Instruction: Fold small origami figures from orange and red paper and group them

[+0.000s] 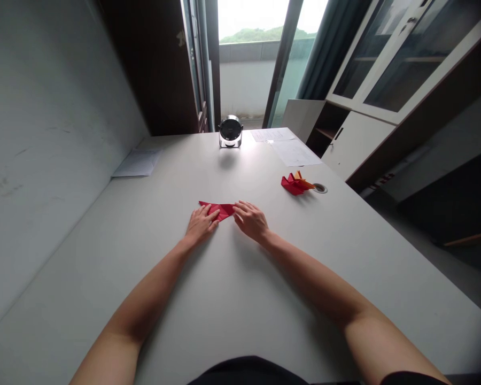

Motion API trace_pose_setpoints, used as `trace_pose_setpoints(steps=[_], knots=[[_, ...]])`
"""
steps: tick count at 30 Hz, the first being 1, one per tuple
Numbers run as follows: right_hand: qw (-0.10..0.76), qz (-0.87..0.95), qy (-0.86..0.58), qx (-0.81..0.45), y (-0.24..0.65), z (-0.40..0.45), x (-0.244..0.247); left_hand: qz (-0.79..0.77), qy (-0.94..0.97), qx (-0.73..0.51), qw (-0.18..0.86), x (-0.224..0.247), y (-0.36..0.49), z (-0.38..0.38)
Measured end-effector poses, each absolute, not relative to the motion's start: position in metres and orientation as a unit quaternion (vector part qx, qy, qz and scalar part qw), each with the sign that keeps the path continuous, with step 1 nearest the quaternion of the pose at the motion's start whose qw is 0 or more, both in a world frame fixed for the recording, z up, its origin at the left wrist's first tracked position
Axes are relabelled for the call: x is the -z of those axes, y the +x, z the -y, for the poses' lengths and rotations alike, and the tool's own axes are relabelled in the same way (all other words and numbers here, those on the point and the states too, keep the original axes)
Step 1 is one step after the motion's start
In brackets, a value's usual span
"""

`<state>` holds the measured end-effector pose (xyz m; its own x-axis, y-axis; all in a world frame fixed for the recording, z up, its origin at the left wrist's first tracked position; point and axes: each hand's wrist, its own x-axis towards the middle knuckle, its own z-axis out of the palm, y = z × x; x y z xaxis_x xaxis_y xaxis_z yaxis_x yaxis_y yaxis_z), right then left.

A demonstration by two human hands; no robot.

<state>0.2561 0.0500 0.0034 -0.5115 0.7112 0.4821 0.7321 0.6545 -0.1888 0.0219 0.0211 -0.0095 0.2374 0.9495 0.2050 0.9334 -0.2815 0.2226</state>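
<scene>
A red folded paper lies on the white table in front of me, with creases and a pointed corner at its left end. My left hand rests over its left part, fingers spread and lying flat, pressing it against the tabletop. At the other end my right hand has its thumb and fingertips pinched on the right corner. The palms and part of the paper beneath my left fingers are hidden.
Red and orange folded paper pieces stand to the right, beside a round cable hole. A round silver-and-black lamp-like device is at the back. Sheets of paper lie back right; more papers lie left, near the wall.
</scene>
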Motion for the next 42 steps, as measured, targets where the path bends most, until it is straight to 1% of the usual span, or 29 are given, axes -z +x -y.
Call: trace_pose_setpoints(steps=[2, 5, 8, 13, 17, 27, 31, 35, 38, 42], knots=[[0.254, 0.894, -0.368, 0.007, 0.253, -0.048, -0.001, -0.607, 0.780, -0.151, 0.021, 0.009, 0.025, -0.018], [0.206, 0.920, -0.331, -0.038, 0.249, -0.047, 0.006, -0.631, 0.759, -0.159, 0.008, 0.007, 0.031, -0.013], [0.165, 0.926, -0.330, -0.078, 0.249, -0.048, 0.012, -0.644, 0.748, -0.161, 0.010, 0.006, 0.034, -0.010], [0.150, 0.926, -0.332, -0.102, 0.251, -0.051, 0.012, -0.658, 0.739, -0.137, 0.044, 0.009, 0.027, -0.016], [0.150, 0.925, -0.332, -0.109, 0.252, -0.052, 0.010, -0.659, 0.740, -0.117, 0.063, 0.013, 0.014, -0.022], [0.168, 0.922, -0.330, -0.110, 0.252, -0.053, 0.005, -0.712, 0.697, -0.058, 0.059, 0.016, -0.019, -0.036], [0.179, 0.920, -0.330, -0.112, 0.252, -0.053, 0.006, -0.739, 0.669, -0.055, 0.059, 0.017, -0.025, -0.038], [0.195, 0.918, -0.327, -0.107, 0.254, -0.055, 0.009, -0.749, 0.655, -0.086, 0.044, 0.016, -0.026, -0.037], [0.212, 0.916, -0.322, -0.107, 0.255, -0.057, 0.011, -0.732, 0.669, -0.126, 0.032, 0.014, -0.022, -0.035], [0.230, 0.910, -0.326, -0.111, 0.256, -0.057, 0.010, -0.697, 0.688, -0.197, 0.043, 0.009, -0.017, -0.034]])
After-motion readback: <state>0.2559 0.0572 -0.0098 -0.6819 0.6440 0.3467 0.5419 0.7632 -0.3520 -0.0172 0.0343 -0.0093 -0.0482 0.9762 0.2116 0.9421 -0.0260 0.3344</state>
